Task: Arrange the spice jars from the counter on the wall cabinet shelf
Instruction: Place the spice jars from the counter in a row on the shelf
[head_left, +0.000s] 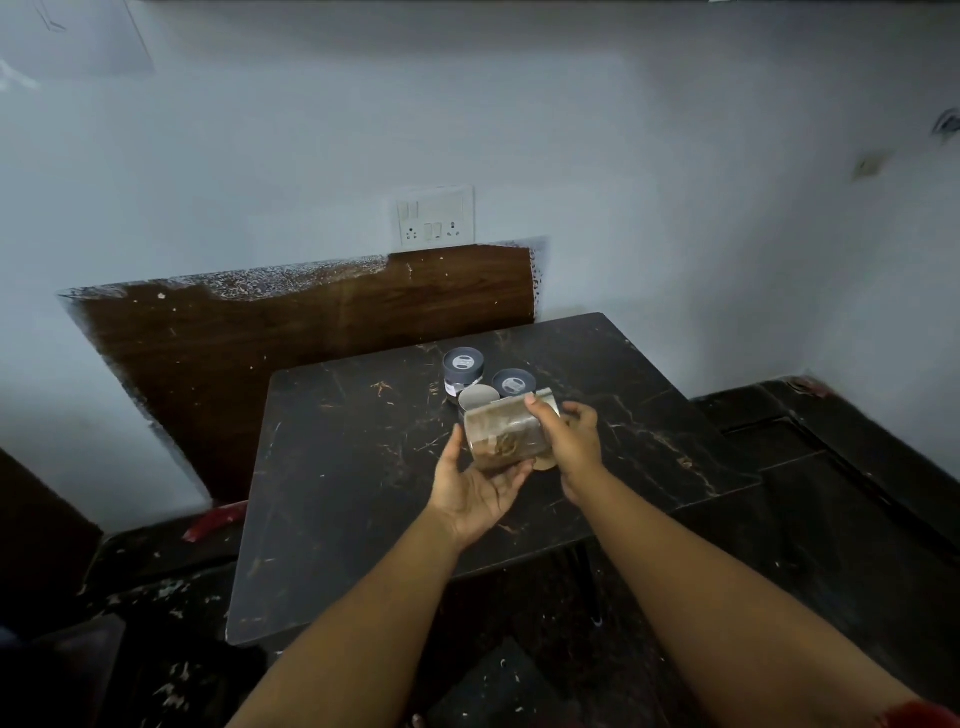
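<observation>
The right hand (563, 441) is gripping a clear jar (506, 434) of brown spice, fingers curled over its lidded end, and is holding it tilted almost on its side above the dark counter (353, 493). The left hand (475, 488) is lying palm up beneath the jar's base, fingers relaxed and straight, supporting it rather than clasping it.

Three more jars are standing just behind on the counter: two with dark lids (463, 364), (514, 383) and one with a pale lid (478, 400), close together.

Advice for the step in hand: the jar should be brought upright and the lid checked before it is lifted, with one hand under the base throughout. The grip appears to be sitting on the lid alone, which risks a slip.

The jars are sitting toward the counter's rear right; its front and left are lying bare, and the near edge is well apart from the jars. A wooden board (291, 338) is leaning against the wall behind. The cabinet shelf is not in view.
</observation>
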